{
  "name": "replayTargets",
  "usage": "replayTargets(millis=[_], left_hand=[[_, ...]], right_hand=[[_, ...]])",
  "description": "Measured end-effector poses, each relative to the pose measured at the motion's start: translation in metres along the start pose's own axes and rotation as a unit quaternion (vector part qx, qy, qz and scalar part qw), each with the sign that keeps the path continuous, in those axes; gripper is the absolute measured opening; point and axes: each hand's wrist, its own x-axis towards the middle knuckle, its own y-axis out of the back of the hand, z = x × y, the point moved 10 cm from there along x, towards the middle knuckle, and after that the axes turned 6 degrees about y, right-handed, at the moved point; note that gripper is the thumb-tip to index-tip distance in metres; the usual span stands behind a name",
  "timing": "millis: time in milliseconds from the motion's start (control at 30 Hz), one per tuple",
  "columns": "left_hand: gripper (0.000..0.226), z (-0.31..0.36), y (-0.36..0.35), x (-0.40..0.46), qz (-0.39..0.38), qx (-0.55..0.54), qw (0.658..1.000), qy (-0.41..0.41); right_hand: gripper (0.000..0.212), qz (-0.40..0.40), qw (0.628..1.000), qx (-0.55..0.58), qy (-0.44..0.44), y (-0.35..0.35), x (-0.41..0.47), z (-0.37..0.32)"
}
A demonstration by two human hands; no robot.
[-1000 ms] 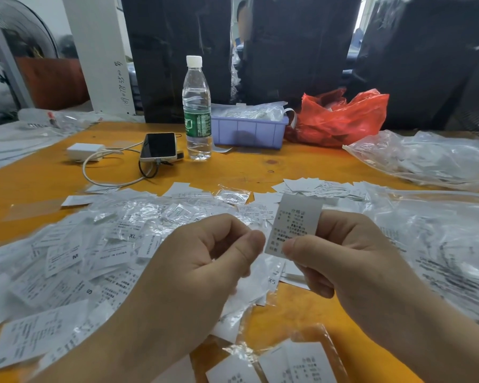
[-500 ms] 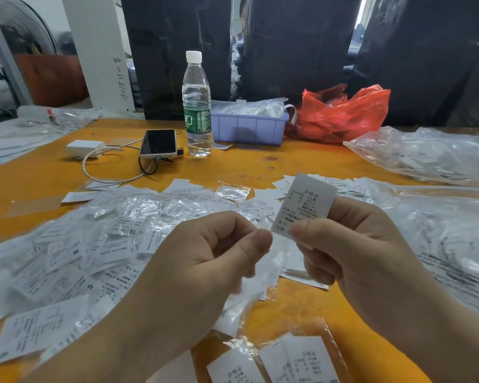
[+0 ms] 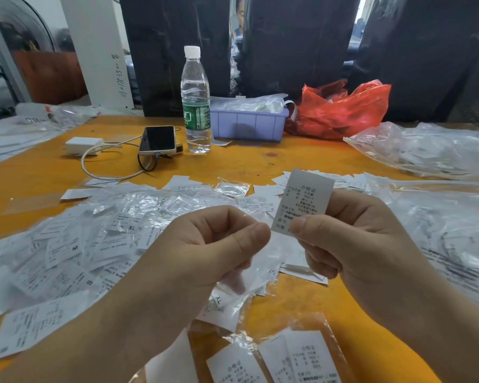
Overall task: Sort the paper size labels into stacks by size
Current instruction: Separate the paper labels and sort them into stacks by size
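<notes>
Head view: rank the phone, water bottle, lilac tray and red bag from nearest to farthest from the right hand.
From the right hand, which pinches a label:
1. Lilac tray, straight beyond.
2. Red bag, beyond and slightly right; too close to the tray to rank firmly.
3. Water bottle, beyond, to the left.
4. Phone, farthest left.

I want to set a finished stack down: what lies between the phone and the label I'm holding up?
In the head view, between the phone and the held label lies bare orange table, then loose labels, some in clear sleeves.
</notes>
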Motion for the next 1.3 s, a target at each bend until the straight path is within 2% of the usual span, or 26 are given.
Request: replayTargets(millis=[400,667,900,1067,1200,1300], left_hand=[[0.019,0.001,-0.007,-0.001,-0.021,0.019,1.0,-0.006],[0.02,-0.001,-0.003,-0.001,-0.017,0.019,1.0,-0.011],[0.018,-0.001,-0.005,-0.002,-0.02,0.037,0.999,0.004],[0.011,-0.001,-0.006,-0.002,-0.017,0.037,0.999,0.005],[0.025,-0.001,-0.006,-0.002,-0.021,0.046,0.999,0.005],[0.017,-0.001,-0.006,-0.001,-0.023,0.045,0.999,0.009]], right_hand=[[0.02,-0.032,0.999,0.032,-0.028,-0.01,-0.001,0.008],[0.015,0.022,0.999,0.03,-0.024,0.008,-0.001,0.005],[0.019,-0.022,0.998,0.051,-0.016,-0.008,-0.002,0.003],[0.014,-0.033,0.997,0.055,-0.045,-0.01,-0.003,0.01],[0.003,-0.068,0.994,0.06,-0.058,-0.016,-0.004,0.013],[0.011,-0.068,0.995,0.051,-0.055,-0.013,-0.004,0.012]])
